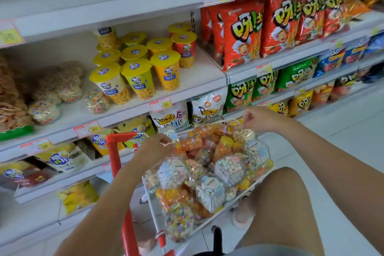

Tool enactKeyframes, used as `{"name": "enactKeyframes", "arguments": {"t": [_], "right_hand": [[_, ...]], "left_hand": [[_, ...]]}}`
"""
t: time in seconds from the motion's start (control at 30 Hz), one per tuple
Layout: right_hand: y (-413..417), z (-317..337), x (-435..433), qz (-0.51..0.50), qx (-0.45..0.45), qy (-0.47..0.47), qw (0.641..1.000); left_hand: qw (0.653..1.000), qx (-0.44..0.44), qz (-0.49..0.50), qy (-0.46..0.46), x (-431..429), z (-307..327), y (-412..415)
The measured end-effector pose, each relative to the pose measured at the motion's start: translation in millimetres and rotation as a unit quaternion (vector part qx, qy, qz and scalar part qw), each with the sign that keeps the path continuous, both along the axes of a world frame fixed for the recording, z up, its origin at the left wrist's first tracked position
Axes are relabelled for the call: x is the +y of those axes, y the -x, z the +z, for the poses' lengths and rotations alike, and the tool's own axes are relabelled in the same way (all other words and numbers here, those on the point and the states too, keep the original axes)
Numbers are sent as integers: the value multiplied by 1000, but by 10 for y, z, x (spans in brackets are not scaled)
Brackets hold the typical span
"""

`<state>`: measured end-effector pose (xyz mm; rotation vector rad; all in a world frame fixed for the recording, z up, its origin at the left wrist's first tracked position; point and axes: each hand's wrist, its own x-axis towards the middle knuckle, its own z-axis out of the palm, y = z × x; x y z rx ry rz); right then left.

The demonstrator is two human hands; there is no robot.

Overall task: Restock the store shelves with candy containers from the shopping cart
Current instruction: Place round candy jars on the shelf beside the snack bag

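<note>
From the head view, your left hand [153, 148] and right hand [258, 119] both hang over the shopping cart [113, 151], with the candy containers [209, 192] heaped in its basket directly beneath and between them. Your left fingers are curled in and appear to pinch a thin pale strand [166, 143] at their tips. Your right fingers are bunched into a loose fist over the far end of the heap, and you cannot tell from here whether they grip anything. Neither hand has a container in it yet. The nearest one to lift is the pastel jar [172, 172], just below your left fingertips and lying tipped rather than upright. The jars around it point every which way, so judge each one's long axis before you close on it. The orange jar with the yellow cap [224, 147] sits closer to your right hand, cap pointing away from you. The shelf [68, 111] you want lies up and to your left, so your left hand has the shorter carry. Similar clear candy jars [97, 101] already stand there, just left of the yellow-lidded cups [137, 75], with bare board showing between them. Red snack bags [243, 33] fill the bay to the right, and the aisle floor is pale tile.
</note>
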<state>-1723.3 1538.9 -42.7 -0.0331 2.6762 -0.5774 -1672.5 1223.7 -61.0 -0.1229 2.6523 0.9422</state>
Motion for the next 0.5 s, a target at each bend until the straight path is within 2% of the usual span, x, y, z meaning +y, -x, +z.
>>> {"name": "enactKeyframes", "arguments": {"t": [0.1,0.2,0.3,0.4,0.5], "right_hand": [[89,-237,251,-49,-49,-11,998],[112,-400,312,-73,-95,24,993],[141,-544,266,-67,-100,28,992],[158,-611,171,-33,-100,-31,994],[176,-650,114,-53,-77,-41,995]], "left_hand": [[999,-26,-32,-16,172,-28,100],[998,-47,-37,-15,259,-73,193],[998,-57,-32,-26,285,-102,227],[997,-66,-50,-7,299,-78,226],[993,-86,-80,14,285,13,211]]}}
